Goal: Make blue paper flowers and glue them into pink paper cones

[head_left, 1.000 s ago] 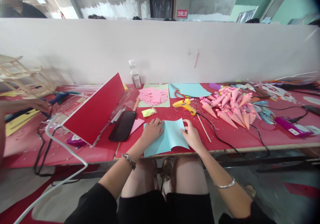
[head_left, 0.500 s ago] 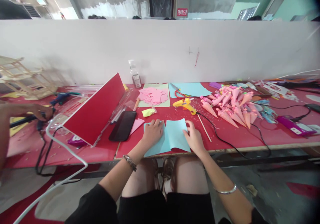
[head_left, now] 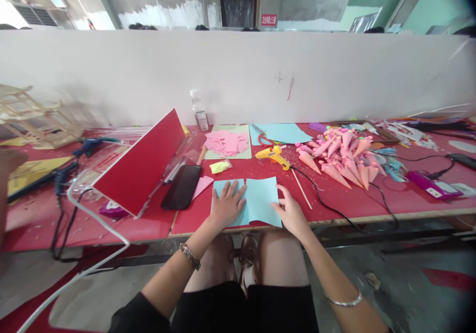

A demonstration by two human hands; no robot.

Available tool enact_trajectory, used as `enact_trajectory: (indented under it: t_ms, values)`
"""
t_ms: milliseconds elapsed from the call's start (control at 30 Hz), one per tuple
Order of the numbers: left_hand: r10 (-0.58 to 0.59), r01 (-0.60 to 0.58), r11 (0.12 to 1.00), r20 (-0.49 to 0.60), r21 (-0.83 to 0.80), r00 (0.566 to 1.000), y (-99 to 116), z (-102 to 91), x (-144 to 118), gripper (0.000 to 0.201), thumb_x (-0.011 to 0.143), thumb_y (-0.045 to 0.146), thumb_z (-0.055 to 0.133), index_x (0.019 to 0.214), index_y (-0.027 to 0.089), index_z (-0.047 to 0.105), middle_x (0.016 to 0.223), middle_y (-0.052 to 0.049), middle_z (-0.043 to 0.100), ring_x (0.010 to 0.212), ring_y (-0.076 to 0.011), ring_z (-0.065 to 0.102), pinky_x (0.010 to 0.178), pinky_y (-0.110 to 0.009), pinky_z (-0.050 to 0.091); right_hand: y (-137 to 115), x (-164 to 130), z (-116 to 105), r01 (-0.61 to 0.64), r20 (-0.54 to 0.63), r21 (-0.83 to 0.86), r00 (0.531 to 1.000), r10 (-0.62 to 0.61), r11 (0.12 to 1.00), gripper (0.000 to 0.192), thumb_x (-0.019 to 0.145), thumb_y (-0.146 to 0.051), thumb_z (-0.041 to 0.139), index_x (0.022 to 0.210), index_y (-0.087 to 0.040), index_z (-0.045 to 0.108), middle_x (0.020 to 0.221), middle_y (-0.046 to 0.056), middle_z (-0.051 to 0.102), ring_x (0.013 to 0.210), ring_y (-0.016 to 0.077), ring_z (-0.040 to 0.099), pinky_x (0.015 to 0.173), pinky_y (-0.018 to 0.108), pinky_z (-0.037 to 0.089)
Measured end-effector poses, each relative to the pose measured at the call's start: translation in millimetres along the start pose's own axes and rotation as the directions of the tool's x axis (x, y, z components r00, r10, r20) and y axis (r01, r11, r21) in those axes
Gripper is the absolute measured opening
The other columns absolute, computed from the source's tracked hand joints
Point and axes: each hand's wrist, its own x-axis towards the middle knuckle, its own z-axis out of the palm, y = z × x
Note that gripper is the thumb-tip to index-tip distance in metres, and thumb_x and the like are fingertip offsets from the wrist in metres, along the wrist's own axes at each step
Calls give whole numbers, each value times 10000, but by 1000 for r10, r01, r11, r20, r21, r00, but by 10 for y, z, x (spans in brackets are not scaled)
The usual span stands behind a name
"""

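Observation:
A light blue paper sheet (head_left: 260, 200) lies folded at the near edge of the red table (head_left: 345, 199). My left hand (head_left: 226, 205) presses flat on its left half with the fingers spread. My right hand (head_left: 290, 212) rests at the sheet's right edge, fingertips touching the paper. A yellow glue gun (head_left: 274, 156) lies just beyond the sheet, its black cord trailing to the right. A thin wooden stick (head_left: 301, 195) lies right of the paper.
A pile of pink paper cones (head_left: 342, 157) sits at the right. Pink paper scraps (head_left: 227, 142), a black phone (head_left: 182, 186), a tilted red board (head_left: 143, 162) and a small bottle (head_left: 200, 110) lie left and behind. A white partition wall (head_left: 238, 75) backs the table.
My left hand has flattened and slid down over the blue sheet, which now lies squarer to the table edge. The other person's hand at far left has drawn back toward the frame's edge.

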Motion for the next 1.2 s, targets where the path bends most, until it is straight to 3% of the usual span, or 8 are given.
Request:
enact_trajectory:
  t_ms: [133, 567, 767, 1000, 1133, 1200]
  values:
    - [6, -6, 1000, -6, -19, 1000, -8, 14, -3, 452, 868, 421, 248, 1313, 349, 286, 1415, -19, 255, 1294, -276, 205, 941, -637, 182, -1, -29, -16, 24, -34, -81, 999, -26, 996, 422, 778, -241, 421, 1187, -145, 388, 484, -68, 353, 460, 116, 395, 460, 199, 315]
    - [21, -22, 1000, -39, -19, 999, -9, 23, -13, 462, 869, 425, 233, 1315, 324, 297, 1411, -39, 262, 1290, -285, 210, 926, -650, 188, 116, -196, -175, -52, -66, -113, 997, 44, 992, 385, 792, -286, 401, 1162, -181, 415, 551, -35, 469, 497, 138, 487, 505, 232, 381]
    - [15, -16, 999, -19, -47, 1000, -6, -9, -10, 463, 864, 423, 268, 1312, 313, 303, 1412, -40, 264, 1293, -276, 207, 959, -626, 164, 190, -223, -225, -66, -153, -16, 986, 63, 998, 626, 781, -296, 437, 1328, -122, 189, 634, 0, 572, 560, 157, 549, 562, 270, 432]
    - [140, -139, 968, -7, -211, 990, -221, -160, -99, 553, 847, 480, 286, 1350, 262, 211, 1439, -63, 178, 1315, -237, 152, 1034, -507, 145, 268, -147, -229, -107, -153, 55, 982, 115, 993, 665, 771, -314, 455, 1344, -130, 173, 783, 58, 647, 646, 180, 604, 605, 294, 455]
    - [295, -275, 951, 147, -141, 944, -274, -237, -394, 866, 669, 613, 496, 1370, 267, 124, 1453, -58, 120, 1325, -266, 75, 1045, -479, 140, 290, -137, -229, -120, -158, 65, 979, 129, 991, 658, 776, -338, 454, 1344, -141, 185, 860, 84, 665, 691, 198, 625, 626, 307, 461]
    - [313, -306, 949, 138, -74, 940, -259, -245, -546, 862, 663, 571, 533, 1368, 270, 140, 1454, -52, 114, 1325, -266, 73, 1051, -474, 122, 302, -136, -228, -129, -171, 33, 976, 133, 991, 636, 773, -346, 464, 1329, -145, 232, 900, 92, 669, 744, 211, 630, 663, 320, 461]
